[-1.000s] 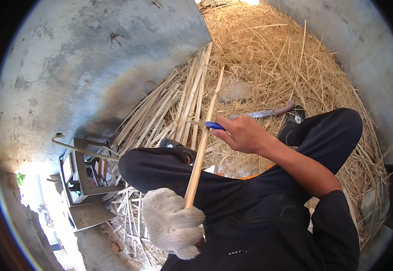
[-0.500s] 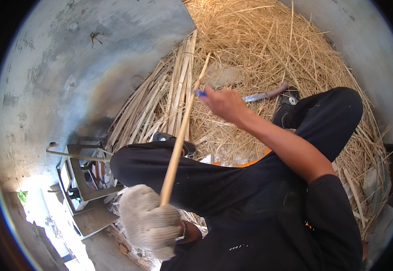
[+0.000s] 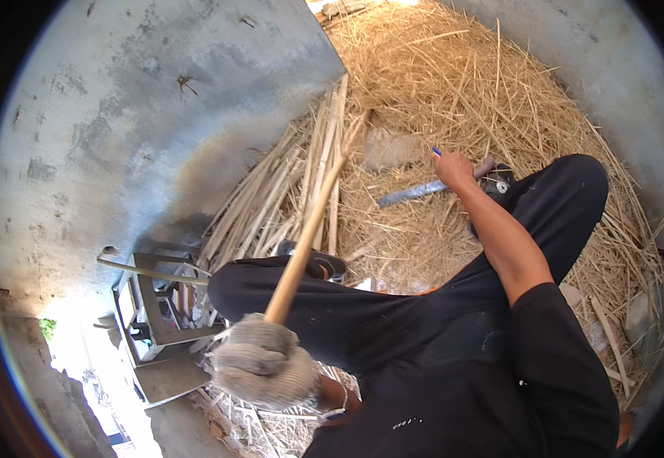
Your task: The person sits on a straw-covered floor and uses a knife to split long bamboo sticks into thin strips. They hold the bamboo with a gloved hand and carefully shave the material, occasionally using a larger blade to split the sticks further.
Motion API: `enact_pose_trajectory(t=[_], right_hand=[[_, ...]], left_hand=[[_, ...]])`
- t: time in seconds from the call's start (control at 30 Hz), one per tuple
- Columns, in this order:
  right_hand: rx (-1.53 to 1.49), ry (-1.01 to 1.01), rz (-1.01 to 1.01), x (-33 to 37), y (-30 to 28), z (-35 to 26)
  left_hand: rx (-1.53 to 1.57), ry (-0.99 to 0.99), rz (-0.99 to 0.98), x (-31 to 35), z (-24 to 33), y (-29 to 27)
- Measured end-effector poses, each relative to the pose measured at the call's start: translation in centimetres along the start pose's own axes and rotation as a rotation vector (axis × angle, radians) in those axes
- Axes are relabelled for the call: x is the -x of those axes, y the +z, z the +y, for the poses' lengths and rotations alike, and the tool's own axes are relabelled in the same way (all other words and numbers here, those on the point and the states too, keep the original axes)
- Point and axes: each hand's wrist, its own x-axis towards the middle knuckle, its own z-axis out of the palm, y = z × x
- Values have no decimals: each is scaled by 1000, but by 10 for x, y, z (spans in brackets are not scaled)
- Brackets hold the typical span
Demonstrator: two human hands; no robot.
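My left hand (image 3: pixel 262 362), in a thick pale knitted work glove, is wrapped round the lower end of a long bamboo stick (image 3: pixel 313 217). The stick slants up and away over my bent left leg toward the straw. My bare right hand (image 3: pixel 456 169) is closed, with the tip of a small blue object (image 3: pixel 436 152) showing past its fingers; too little shows to tell its kind. Beneath that hand lies a long knife (image 3: pixel 414 193) with a grey blade and a brownish handle. Whether the hand touches the knife, I cannot tell.
Loose straw and shavings (image 3: pixel 431 84) cover the floor ahead. Split bamboo strips (image 3: pixel 271 191) lie along the left beside a grey wall panel (image 3: pixel 156 99). An open wooden frame box (image 3: pixel 172 336) stands by my left knee, with a thin curved stick (image 3: pixel 149 271) over it.
My right hand has left the bamboo stick and moved right, over the knife, still with the blue object. My left hand keeps its grip on the stick.
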Motion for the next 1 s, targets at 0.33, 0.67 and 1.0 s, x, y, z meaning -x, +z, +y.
enact_pose_trajectory(t=[0.33,0.67,1.0], right_hand=[[246,-509,-310,7,79,40],[618,-194,-112,-74,109,139],[500,-399,-400,-32,-101,46]], left_hand=[[-157,-164,142,-39,-2,15],[-348,8,233,-138,-6,65],[414,-155,-66,-197,-26,120]])
